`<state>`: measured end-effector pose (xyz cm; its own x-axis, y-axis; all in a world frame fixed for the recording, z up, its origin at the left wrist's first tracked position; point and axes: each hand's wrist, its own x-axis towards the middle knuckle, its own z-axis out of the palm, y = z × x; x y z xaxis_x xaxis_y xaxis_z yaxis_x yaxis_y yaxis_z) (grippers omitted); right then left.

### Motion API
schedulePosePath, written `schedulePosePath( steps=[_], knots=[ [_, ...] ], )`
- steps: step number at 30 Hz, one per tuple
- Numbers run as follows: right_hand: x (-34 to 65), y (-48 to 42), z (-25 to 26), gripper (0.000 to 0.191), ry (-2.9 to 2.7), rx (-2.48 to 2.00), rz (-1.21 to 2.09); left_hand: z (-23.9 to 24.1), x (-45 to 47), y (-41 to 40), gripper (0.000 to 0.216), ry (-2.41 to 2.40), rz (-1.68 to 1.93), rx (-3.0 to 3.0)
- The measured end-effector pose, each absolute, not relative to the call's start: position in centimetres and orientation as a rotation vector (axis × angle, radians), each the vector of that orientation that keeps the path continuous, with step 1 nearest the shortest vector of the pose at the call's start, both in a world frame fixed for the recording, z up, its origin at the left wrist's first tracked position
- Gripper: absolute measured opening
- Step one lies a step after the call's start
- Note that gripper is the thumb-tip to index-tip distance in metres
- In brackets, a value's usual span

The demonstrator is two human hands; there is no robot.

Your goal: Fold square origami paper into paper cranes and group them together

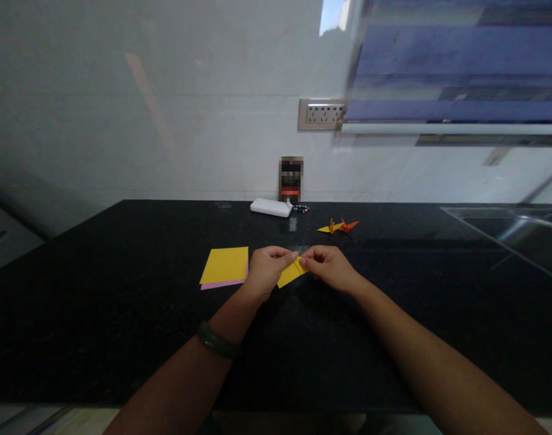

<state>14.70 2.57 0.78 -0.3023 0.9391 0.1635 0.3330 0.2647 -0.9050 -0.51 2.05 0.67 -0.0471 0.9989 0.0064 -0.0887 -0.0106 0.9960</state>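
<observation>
Between my two hands is a small folded piece of yellow paper (pixel 290 275), held just above the dark counter. My left hand (pixel 269 269) pinches its upper left part between thumb and fingers. At the paper's right side, my right hand (pixel 329 266) closes thumb and fingertips on the edge. Part of the paper is hidden behind the fingers. Left of my left hand lies a yellow paper sheet (pixel 225 264), with a pink sheet (pixel 224 283) showing from under it.
Beyond my hands, a yellow paper crane (pixel 331 227) and an orange paper crane (pixel 348 226) stand on the black countertop (pixel 135 302). A white power bank (pixel 271 208) lies near a phone-like object (pixel 291 179), pixelated, against the wall. A sink (pixel 506 232) is at right.
</observation>
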Motion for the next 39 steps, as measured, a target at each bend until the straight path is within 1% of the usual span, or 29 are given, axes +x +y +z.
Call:
schedulePosePath(
  steps=[15,27,39],
  knots=[
    [14.75,2.58,0.73,0.017,-1.858,-1.184,0.968,1.26,-0.62,1.78,0.017,1.263,1.199,1.268],
    [14.61,2.44,0.96,0.016,-1.835,-1.176,1.023,1.06,-0.52,1.8,0.014,1.274,1.167,1.269],
    [14.67,2.4,0.85,0.017,-1.824,-1.167,1.053,0.76,-0.59,1.91,0.017,1.276,1.139,1.337]
  ],
)
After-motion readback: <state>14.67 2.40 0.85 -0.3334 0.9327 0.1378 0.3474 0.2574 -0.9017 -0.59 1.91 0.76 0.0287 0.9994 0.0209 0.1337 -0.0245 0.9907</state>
